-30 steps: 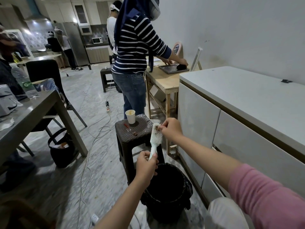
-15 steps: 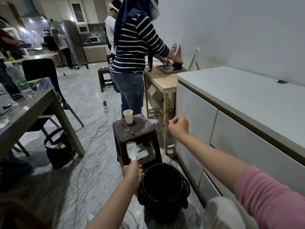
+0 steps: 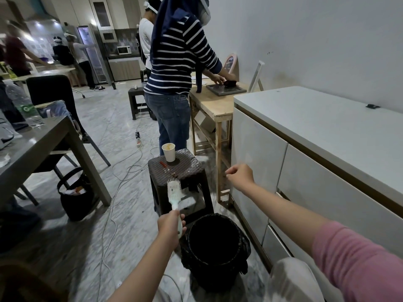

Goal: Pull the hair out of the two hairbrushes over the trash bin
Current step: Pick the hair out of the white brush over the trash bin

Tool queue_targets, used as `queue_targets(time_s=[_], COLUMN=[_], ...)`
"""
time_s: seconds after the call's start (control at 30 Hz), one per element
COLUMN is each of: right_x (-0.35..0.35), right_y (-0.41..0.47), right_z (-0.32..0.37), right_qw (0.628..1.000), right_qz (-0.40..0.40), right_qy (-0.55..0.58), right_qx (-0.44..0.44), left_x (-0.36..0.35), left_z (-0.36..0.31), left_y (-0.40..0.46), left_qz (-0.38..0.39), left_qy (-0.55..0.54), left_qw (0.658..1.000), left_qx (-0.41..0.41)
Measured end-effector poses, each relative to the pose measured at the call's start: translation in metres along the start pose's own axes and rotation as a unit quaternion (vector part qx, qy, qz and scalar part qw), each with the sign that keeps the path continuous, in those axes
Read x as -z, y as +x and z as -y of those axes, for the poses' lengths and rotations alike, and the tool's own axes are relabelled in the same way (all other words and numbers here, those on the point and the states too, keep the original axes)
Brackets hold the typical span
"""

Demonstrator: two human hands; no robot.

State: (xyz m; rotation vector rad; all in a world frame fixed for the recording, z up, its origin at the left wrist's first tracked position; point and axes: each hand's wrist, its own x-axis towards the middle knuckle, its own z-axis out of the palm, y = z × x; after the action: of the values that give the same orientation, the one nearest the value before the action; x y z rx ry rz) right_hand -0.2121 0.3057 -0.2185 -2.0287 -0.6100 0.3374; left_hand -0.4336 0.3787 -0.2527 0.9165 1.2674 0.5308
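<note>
Left hand [image 3: 171, 225] grips white hairbrush [image 3: 174, 192] beside trash bin [image 3: 214, 247]; right hand [image 3: 239, 176] fingers pinched, contents unclear; second brush unseen, likely pending.

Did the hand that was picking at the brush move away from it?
Yes. The right hand left the hairbrush and swung right, from above the stool toward the white cabinet.

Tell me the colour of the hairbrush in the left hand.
White, with a pale handle; the hairbrush shows in the head view.
</note>
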Motion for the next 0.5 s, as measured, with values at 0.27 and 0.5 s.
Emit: queue_targets(time_s=[0.27,0.5], right_x=[-0.004,-0.007], right_y=[-0.004,-0.005], right_z=[0.003,0.009], right_qw=[0.995,0.995], right_qz=[0.093,0.100], right_qy=[-0.025,-0.001], right_qx=[-0.009,-0.024], left_x=[-0.008,-0.015], left_z=[-0.007,-0.008], left_y=[-0.013,-0.015], left_qz=[0.018,0.042], left_qy=[0.020,0.038], left_qw=[0.999,0.997], left_qx=[-0.046,-0.054])
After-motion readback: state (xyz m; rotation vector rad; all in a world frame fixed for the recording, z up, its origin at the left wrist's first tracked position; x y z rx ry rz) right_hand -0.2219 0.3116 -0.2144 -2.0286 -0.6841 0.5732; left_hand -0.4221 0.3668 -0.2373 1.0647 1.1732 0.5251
